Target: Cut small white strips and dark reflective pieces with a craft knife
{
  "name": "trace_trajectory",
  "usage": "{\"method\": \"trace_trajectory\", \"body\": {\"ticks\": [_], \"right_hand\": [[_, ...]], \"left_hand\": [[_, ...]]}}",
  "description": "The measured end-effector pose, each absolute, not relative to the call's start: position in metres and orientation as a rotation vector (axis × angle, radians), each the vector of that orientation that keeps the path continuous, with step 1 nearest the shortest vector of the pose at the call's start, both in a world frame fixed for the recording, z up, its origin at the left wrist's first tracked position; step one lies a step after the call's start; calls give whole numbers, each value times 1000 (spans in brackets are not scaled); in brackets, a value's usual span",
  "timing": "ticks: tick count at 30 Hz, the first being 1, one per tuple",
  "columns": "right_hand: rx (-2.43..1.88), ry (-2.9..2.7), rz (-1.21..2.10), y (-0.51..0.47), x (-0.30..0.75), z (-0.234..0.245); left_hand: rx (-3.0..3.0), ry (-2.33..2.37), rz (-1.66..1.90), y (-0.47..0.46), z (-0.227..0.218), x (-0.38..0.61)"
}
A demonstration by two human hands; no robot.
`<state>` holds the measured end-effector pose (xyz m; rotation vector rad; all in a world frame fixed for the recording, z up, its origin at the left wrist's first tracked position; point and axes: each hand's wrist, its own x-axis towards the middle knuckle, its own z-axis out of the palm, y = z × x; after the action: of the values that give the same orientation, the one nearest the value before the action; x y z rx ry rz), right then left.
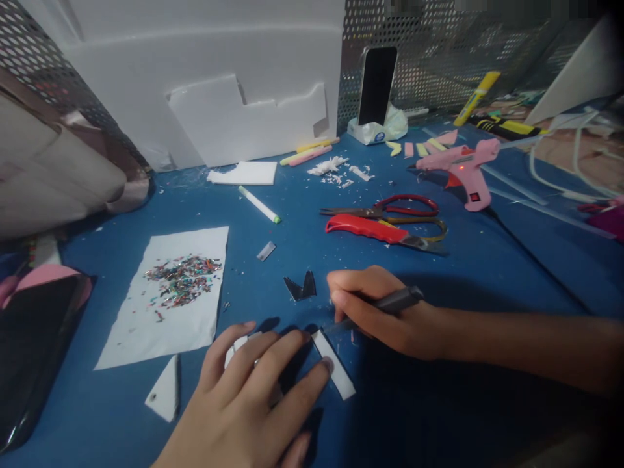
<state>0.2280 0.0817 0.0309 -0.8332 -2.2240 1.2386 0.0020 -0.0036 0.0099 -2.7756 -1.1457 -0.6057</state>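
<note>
My right hand (pixel 385 312) is closed around a black marker pen (pixel 397 300), its tip at the far end of a narrow white strip (pixel 338 370). My left hand (pixel 258 396) lies with fingers spread, one fingertip pressing on that strip and another close to its far end. Under the left fingers a white foam-like piece (pixel 238 348) is partly hidden. Just beyond both hands sits a small black V-shaped piece (pixel 301 286). To the left of my left hand rests a white triangular piece (pixel 166 393) with a small hole or dark spot.
Paper (pixel 121 331) with colourful bits lies left, near a dark phone (pixel 39 357). Scissors (pixel 409 207) and a red-handled cutter (pixel 365 226) lie beyond my right hand. A pink glue gun (pixel 461 162) with a cable stands right. White boards (pixel 195 52) lean at the back.
</note>
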Motion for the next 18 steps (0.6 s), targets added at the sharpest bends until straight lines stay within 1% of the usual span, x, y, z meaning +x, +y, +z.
{"method": "trace_trajectory", "body": {"ticks": [18], "right_hand": [[-766, -2201, 1289, 81, 229, 32]], "left_hand": [[-2773, -1141, -624, -3, 8, 2]]}}
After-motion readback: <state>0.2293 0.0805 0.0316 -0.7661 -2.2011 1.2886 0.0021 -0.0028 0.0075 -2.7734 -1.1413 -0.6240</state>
